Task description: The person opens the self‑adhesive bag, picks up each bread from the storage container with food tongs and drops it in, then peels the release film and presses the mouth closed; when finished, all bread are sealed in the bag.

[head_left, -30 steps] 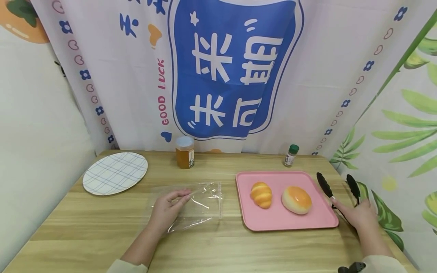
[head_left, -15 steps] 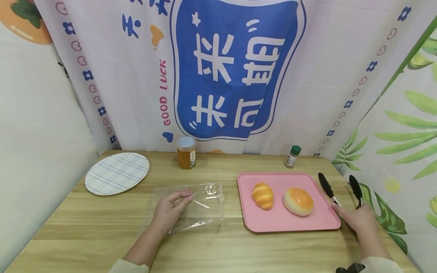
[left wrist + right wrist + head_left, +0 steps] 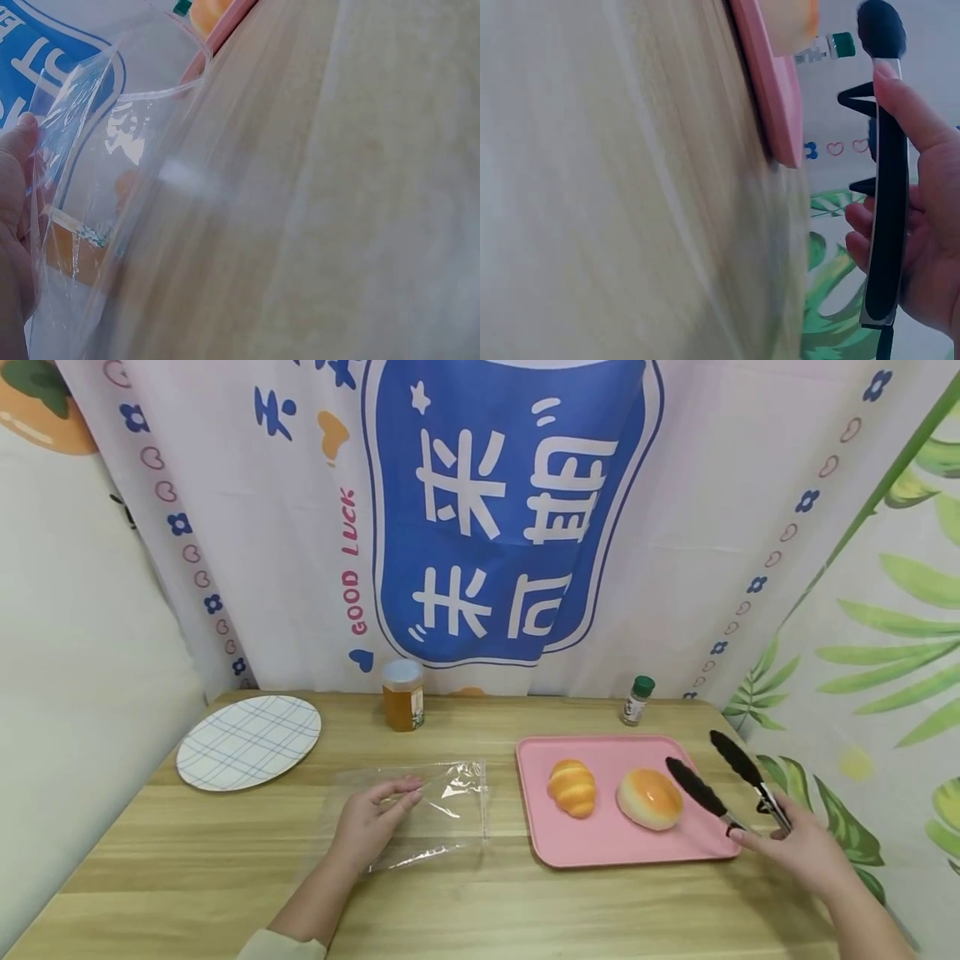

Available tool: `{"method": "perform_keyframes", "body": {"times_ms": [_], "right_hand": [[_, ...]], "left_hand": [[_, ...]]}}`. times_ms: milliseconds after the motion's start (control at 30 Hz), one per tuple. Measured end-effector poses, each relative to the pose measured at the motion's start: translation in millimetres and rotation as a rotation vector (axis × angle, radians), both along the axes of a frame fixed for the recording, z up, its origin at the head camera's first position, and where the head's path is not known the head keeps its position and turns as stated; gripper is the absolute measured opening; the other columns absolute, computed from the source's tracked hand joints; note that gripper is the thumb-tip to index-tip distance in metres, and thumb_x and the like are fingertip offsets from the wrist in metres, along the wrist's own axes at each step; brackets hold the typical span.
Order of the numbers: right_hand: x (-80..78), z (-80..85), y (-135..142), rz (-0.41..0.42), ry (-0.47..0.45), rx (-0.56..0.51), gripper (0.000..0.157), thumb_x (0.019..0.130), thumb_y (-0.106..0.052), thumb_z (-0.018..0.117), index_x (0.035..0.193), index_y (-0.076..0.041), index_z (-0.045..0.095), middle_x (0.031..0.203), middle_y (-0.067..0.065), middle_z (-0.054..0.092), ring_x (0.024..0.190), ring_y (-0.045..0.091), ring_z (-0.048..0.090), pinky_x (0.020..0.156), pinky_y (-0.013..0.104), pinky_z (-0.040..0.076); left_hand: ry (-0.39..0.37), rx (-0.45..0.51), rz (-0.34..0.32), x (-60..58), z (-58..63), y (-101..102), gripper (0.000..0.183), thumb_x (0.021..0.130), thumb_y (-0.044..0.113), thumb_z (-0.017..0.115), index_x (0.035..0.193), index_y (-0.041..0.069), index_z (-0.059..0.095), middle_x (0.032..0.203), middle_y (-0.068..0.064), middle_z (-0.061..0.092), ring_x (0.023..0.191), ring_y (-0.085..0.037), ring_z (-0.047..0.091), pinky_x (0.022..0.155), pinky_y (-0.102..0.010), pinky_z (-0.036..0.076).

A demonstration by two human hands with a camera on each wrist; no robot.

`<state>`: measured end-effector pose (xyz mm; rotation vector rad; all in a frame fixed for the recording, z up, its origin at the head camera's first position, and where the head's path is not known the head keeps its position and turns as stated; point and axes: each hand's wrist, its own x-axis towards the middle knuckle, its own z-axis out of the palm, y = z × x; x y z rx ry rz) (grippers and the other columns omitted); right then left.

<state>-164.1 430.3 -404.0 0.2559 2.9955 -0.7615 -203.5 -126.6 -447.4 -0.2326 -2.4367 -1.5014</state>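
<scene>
My left hand (image 3: pixel 375 822) pinches a clear zip bag (image 3: pixel 453 822) between thumb and fingers, its zip edge facing the tray. In the left wrist view the bag (image 3: pixel 131 139) bulges a little at its mouth. My right hand (image 3: pixel 806 853) grips black-and-steel tongs (image 3: pixel 697 787), raised over the right side of a pink tray (image 3: pixel 570 853), arms spread. Close by in the right wrist view, thumb and fingers wrap the tongs' handle (image 3: pixel 890 217). A round bun (image 3: pixel 649 799) lies on the tray near one tong tip, with a small croissant (image 3: pixel 572 788) left of it.
At the back left lies a white checked plate (image 3: pixel 249 743). A jar of amber contents (image 3: pixel 403 700) and a green-capped shaker bottle (image 3: pixel 637 702) stand along the back edge. Behind the wooden table (image 3: pixel 480 910) hangs a printed cloth (image 3: pixel 637 610).
My right hand has lifted the tongs off the table's right side and swung them left, over the tray's edge toward the bun. The left hand stays on the bag.
</scene>
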Motion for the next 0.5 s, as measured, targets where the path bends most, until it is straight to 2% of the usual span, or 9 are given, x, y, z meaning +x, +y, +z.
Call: {"method": "perform_keyframes", "body": {"times_ms": [33,100,167,200,367,433,500], "right_hand": [[1.8,0.6,-1.5,0.026,0.007,0.000,0.102,0.085,-0.051,0.072,0.146,0.013,0.021,0.110,0.037,0.059,0.088,0.036,0.062,0.064,0.038,0.053],[4.9,2.0,-3.8,0.071,-0.005,0.013,0.098,0.085,-0.048,0.073,0.145,0.012,0.025,0.108,0.030,0.059,0.085,0.026,0.058,0.060,0.029,0.047],[7.9,2.2,-5.3,0.104,-0.028,0.017,0.098,0.084,-0.046,0.074,0.144,0.014,0.026,0.102,0.025,0.059,0.079,0.021,0.053,0.058,0.027,0.043],[9.2,2.1,-6.0,0.118,-0.042,0.015,0.098,0.084,-0.045,0.074,0.144,0.015,0.026,0.097,0.021,0.057,0.075,0.018,0.049,0.056,0.026,0.041],[14.9,0.8,-9.7,0.167,-0.043,0.078,0.096,0.081,-0.044,0.077,0.140,0.016,0.034,0.100,0.024,0.062,0.072,0.015,0.050,0.058,0.027,0.043],[15.8,0.8,-11.5,0.186,-0.023,0.113,0.093,0.080,-0.045,0.078,0.138,0.016,0.039,0.113,0.027,0.063,0.077,0.018,0.052,0.063,0.029,0.046],[16.0,0.9,-13.4,0.192,-0.015,0.133,0.092,0.078,-0.048,0.079,0.137,0.013,0.043,0.116,0.030,0.062,0.080,0.020,0.056,0.065,0.033,0.049]], "left_hand": [[-0.003,0.001,-0.001,-0.1,0.2,-0.2,0.017,0.088,0.019,0.073,0.102,0.009,0.075,0.115,-0.009,0.073,0.119,-0.032,0.063,0.106,-0.049,0.048],[-0.008,0.002,0.000,-0.2,0.7,-0.4,0.018,0.088,0.019,0.072,0.102,0.009,0.075,0.116,-0.009,0.072,0.120,-0.032,0.063,0.106,-0.049,0.048],[-0.008,0.002,0.000,-0.4,0.9,-0.4,0.018,0.088,0.019,0.072,0.103,0.009,0.075,0.116,-0.009,0.072,0.120,-0.032,0.062,0.106,-0.049,0.048],[-0.010,0.002,0.001,-0.7,0.7,-0.4,0.018,0.088,0.018,0.073,0.103,0.009,0.075,0.116,-0.009,0.072,0.121,-0.032,0.062,0.106,-0.048,0.048],[-0.009,0.006,0.005,-0.8,0.7,0.1,0.017,0.088,0.018,0.073,0.103,0.010,0.075,0.116,-0.009,0.072,0.121,-0.032,0.062,0.107,-0.048,0.047],[-0.010,0.007,0.006,-0.8,0.6,0.3,0.017,0.088,0.018,0.073,0.103,0.010,0.075,0.117,-0.009,0.072,0.121,-0.032,0.062,0.107,-0.048,0.047],[-0.009,0.009,0.005,-0.9,0.5,0.7,0.017,0.087,0.017,0.073,0.103,0.010,0.075,0.117,-0.010,0.072,0.121,-0.032,0.062,0.107,-0.048,0.047]]}}
